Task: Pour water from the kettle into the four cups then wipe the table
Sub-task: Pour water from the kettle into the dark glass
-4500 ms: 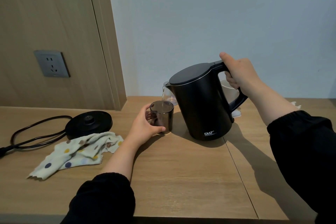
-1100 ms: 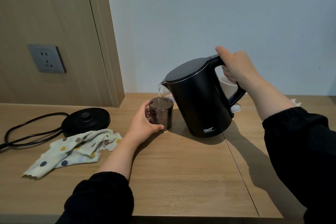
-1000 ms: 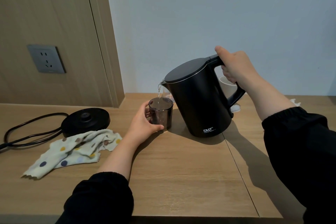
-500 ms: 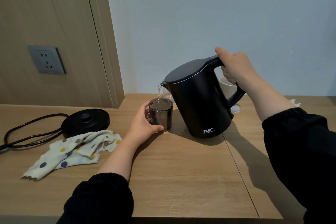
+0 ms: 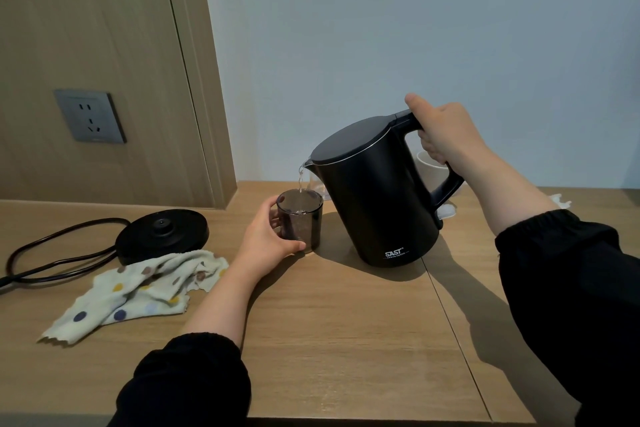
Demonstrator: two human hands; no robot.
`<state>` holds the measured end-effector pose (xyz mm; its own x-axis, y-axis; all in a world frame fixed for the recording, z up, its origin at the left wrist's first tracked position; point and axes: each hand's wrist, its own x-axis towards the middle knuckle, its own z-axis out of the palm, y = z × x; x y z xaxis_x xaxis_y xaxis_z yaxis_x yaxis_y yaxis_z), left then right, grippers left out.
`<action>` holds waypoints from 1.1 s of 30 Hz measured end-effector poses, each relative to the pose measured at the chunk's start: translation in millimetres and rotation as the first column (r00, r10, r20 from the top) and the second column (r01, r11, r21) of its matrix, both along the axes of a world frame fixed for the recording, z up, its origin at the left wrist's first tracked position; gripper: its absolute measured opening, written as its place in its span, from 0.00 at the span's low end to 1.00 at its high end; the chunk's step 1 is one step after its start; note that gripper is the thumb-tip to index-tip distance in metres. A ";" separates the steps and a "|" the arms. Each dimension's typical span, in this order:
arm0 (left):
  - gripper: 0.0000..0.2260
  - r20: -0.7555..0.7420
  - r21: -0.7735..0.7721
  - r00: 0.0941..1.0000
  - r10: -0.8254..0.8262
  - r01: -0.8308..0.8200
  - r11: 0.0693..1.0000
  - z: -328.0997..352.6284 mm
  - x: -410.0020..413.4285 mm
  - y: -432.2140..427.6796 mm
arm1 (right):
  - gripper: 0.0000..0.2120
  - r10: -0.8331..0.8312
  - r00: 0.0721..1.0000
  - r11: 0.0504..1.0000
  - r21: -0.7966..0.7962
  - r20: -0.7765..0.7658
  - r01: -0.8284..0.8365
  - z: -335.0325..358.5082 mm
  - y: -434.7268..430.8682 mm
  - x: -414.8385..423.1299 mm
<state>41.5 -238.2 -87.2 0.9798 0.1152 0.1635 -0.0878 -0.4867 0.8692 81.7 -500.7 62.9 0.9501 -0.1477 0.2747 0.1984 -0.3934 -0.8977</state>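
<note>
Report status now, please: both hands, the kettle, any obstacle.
Right hand grips kettle handle, kettle tilted, pouring. Left hand holds dark cup on table, water landing inside. No obstacle at the cup; cloth lies left, apart.

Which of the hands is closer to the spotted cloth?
The left. The left hand grips the dark cup just right of the cloth; the right hand holds the kettle handle, farther right.
</note>
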 end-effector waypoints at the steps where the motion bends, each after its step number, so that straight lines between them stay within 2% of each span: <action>1: 0.42 -0.002 -0.002 1.000 0.002 -0.002 1.000 -0.1 0.1 0.3 | 0.25 -0.001 1.000 1.000 -0.002 0.001 0.001 -0.1 0.1 0.2; 33: 0.42 -0.005 -0.013 1.000 0.009 -0.009 1.000 1.3 -1.6 2.2 | 0.25 -0.009 1.000 1.000 -0.019 0.009 0.009 -0.1 -0.1 1.3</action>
<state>39.9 -236.0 -85.8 0.9795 0.1257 0.1572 -0.0794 -0.4760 0.8758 83.1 -500.8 62.8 0.9464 -0.1506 0.2856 0.2025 -0.4121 -0.8884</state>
